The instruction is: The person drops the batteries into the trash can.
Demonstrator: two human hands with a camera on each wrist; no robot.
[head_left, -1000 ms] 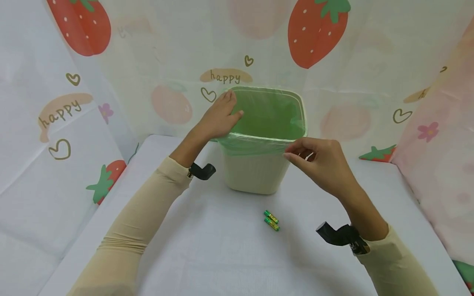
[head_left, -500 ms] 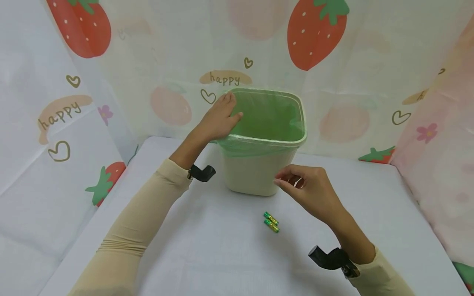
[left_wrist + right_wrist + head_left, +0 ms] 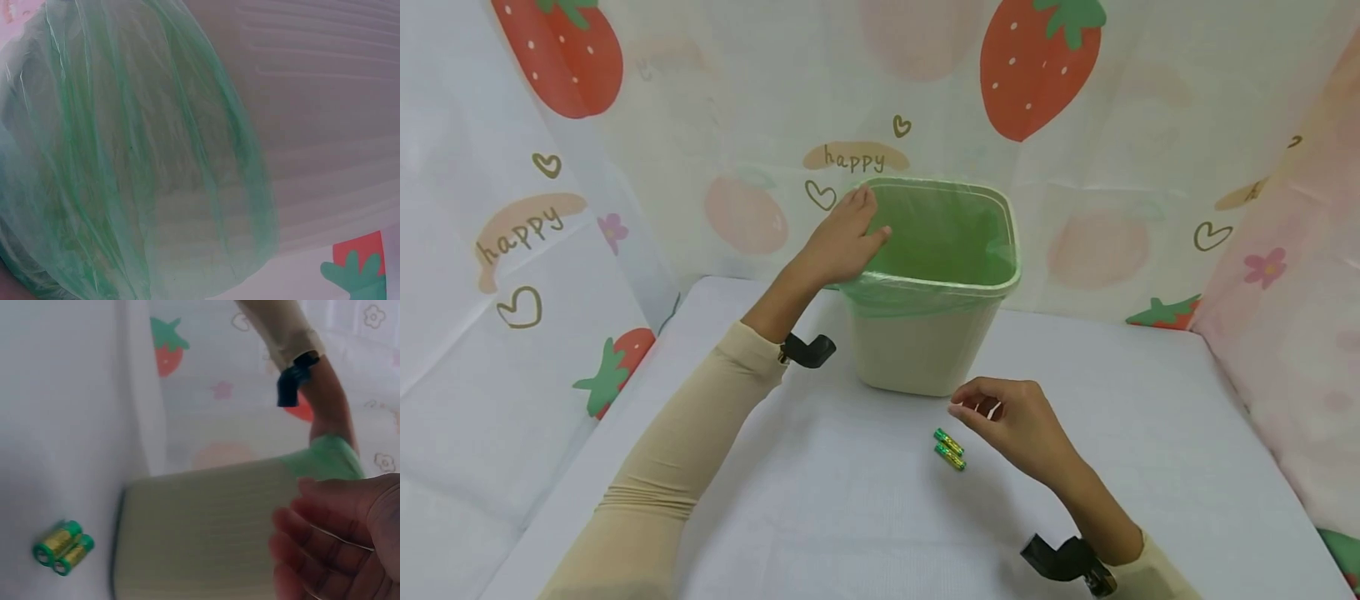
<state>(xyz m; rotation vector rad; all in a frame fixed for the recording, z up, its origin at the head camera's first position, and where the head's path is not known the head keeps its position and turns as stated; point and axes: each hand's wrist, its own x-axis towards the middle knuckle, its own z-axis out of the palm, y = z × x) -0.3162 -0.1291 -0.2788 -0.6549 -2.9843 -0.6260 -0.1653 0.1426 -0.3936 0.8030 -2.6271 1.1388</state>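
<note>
A pale green trash can [image 3: 917,350] stands on the table, lined with a translucent green trash bag [image 3: 895,298] folded over its rim. My left hand [image 3: 845,237] holds the can's left rim, the thumb reaching over the opening; its fingers' underside is hidden. In the left wrist view the bag [image 3: 144,162] hangs down the outer wall. My right hand [image 3: 1011,421] is in the air in front of the can, fingers loosely bent, thumb apart, nothing between them. Two green and gold batteries [image 3: 950,450] lie side by side below and left of its fingertips.
The white-covered table [image 3: 820,517] carries the can and batteries. Behind it hangs a strawberry-printed curtain [image 3: 940,117], with more printed cloth [image 3: 1285,375] along the right side. Black wrist cameras [image 3: 1067,562] stick out below both wrists.
My right hand has left the bag's edge at the front right rim and moved down toward the batteries. The left hand, can and batteries have stayed in place.
</note>
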